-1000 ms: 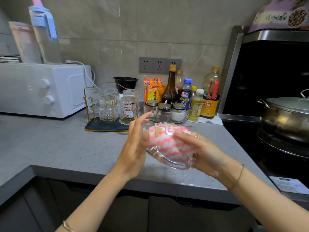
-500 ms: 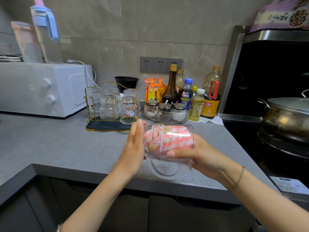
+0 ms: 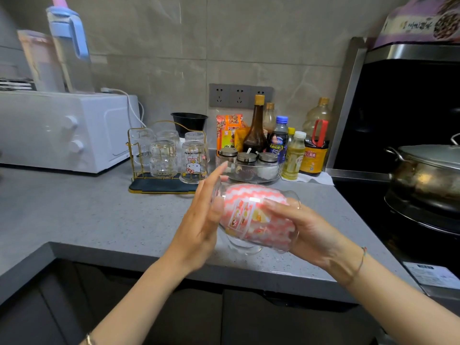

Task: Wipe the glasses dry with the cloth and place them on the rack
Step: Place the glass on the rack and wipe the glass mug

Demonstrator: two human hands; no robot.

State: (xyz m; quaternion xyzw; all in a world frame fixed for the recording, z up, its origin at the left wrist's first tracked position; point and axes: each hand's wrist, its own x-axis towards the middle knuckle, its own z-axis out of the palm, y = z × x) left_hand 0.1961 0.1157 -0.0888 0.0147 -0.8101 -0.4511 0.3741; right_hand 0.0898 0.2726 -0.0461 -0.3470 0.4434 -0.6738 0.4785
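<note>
Fingers of my right hand (image 3: 306,230) curl over the glass (image 3: 251,220) near its mouth end and grip it. My left hand (image 3: 201,220) lies flat against its base, fingers straight and pointing up and away from me. So the hands are apart, with the glass clamped between them. It is a clear mug with a printed picture on its side and a handle that hangs underneath. It lies on its side in the air, base to my left and mouth to my right, just above the front part of the grey counter (image 3: 87,215). The cloth (image 3: 249,195), pink and white in a zigzag pattern, is stuffed inside and fills most of the glass. Whether any of my right fingers reach inside the mouth I cannot tell.

Beyond my left hand, toward the wall, the rack (image 3: 154,187) stands on the counter: gold wire over a dark tray. The other glasses (image 3: 163,158) stand upside down in it, among them a cartoon-cat glass (image 3: 193,161) at its right end. To the left of the rack is a white oven (image 3: 62,130) with a blue-handled jug (image 3: 72,46) on top. To the right of the rack sits a clear bowl of lidded jars (image 3: 249,168), with sauce bottles (image 3: 256,130) behind it against the wall. At the far right a lidded metal pot (image 3: 428,170) rests on the stove (image 3: 368,207).
</note>
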